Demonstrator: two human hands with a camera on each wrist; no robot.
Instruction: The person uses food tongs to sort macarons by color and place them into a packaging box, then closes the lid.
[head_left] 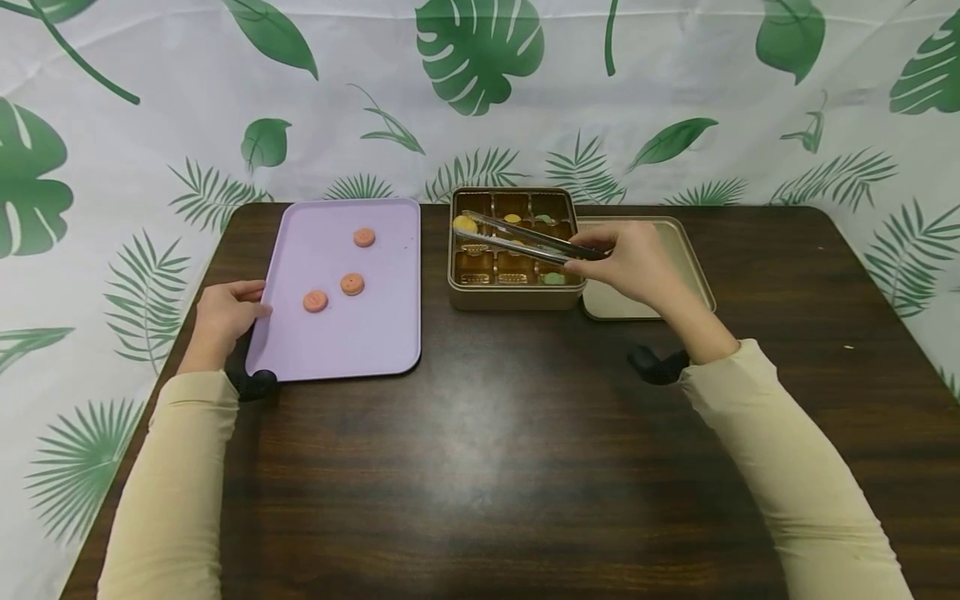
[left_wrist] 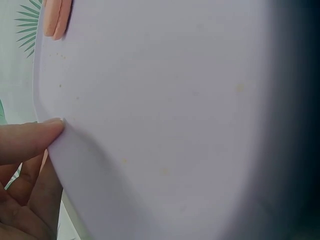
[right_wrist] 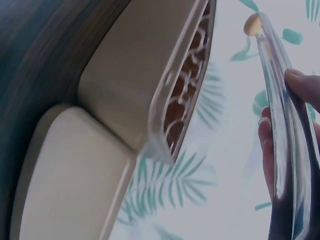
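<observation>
My right hand holds a pair of metal tongs whose tips pinch a yellow macaron. In the head view the macaron overlaps the left side of a gold tin; the right wrist view shows it raised above the tin's rim. Inside the tin, a divided insert holds several yellow and green macarons. At the left, my left hand grips the edge of a lilac tray, thumb on top and fingers below. Three orange-pink macarons lie on the tray.
The tin's gold lid lies flat, close against the tin's right side. Everything stands on a dark wooden table. Behind it hangs a white cloth with green leaf prints. Small crumbs dot the tray.
</observation>
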